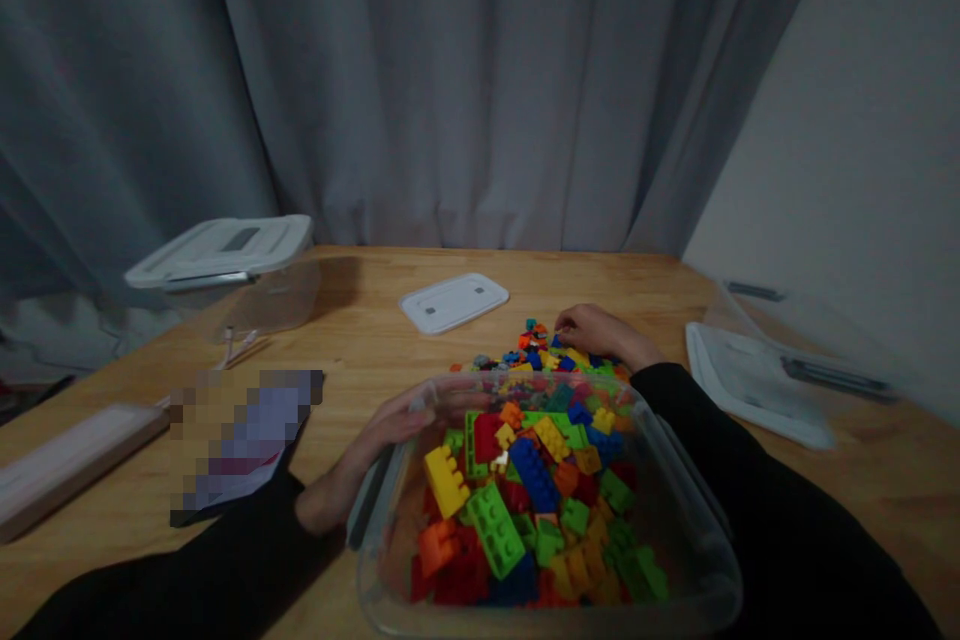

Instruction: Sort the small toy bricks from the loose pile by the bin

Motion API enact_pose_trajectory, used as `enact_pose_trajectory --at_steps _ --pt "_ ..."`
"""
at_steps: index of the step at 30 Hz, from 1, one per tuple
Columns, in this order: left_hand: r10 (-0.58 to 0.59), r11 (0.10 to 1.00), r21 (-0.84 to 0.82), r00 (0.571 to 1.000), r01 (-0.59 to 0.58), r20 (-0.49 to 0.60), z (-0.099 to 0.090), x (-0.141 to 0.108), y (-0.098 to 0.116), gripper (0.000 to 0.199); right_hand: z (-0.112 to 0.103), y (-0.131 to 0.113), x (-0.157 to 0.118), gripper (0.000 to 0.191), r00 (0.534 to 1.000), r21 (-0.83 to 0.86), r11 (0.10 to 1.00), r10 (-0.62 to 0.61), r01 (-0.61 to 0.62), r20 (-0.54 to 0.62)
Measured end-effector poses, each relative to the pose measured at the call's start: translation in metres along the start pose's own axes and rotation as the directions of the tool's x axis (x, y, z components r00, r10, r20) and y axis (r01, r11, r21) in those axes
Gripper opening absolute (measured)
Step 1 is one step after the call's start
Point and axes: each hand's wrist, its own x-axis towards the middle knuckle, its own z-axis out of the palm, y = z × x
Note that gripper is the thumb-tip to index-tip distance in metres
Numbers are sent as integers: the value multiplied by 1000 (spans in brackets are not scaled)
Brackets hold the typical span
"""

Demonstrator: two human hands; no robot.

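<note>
A clear plastic bin [694, 575] stands close in front of me, holding many coloured toy building bricks [495, 530]. My left hand [394, 425] reaches around the bin's far left corner; its fingers stretch along the outside of the far wall, partly seen through the plastic. Beyond the bin a heap of smaller bricks [536, 357] lies on the table. At the heap's right side is my right hand [596, 332], fingers curled down and drawn together among the bricks. Whatever lies between its fingertips is too small to make out.
A white lid [454, 303] lies behind the heap. At the left are a lidded clear box [281, 295], a phone-like slab [255, 450] and a pale power strip [75, 455]. On the right, another clear box [795, 330] rests by a white lid [750, 400]. Grey curtains hang behind the wooden table.
</note>
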Motion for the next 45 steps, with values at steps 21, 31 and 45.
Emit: enact_pose_trajectory --at_steps 21,31,45 --pt "-9 999 35 1000 8 20 -1 0 4 51 4 2 1 28 999 -40 999 -37 38 14" --pt "-24 999 43 1000 23 20 5 0 8 49 4 4 2 27 999 -60 998 -27 28 18" --pt "-1 1000 -27 1000 2 14 -8 1 -8 52 3 3 2 17 999 -75 997 11 -8 38"
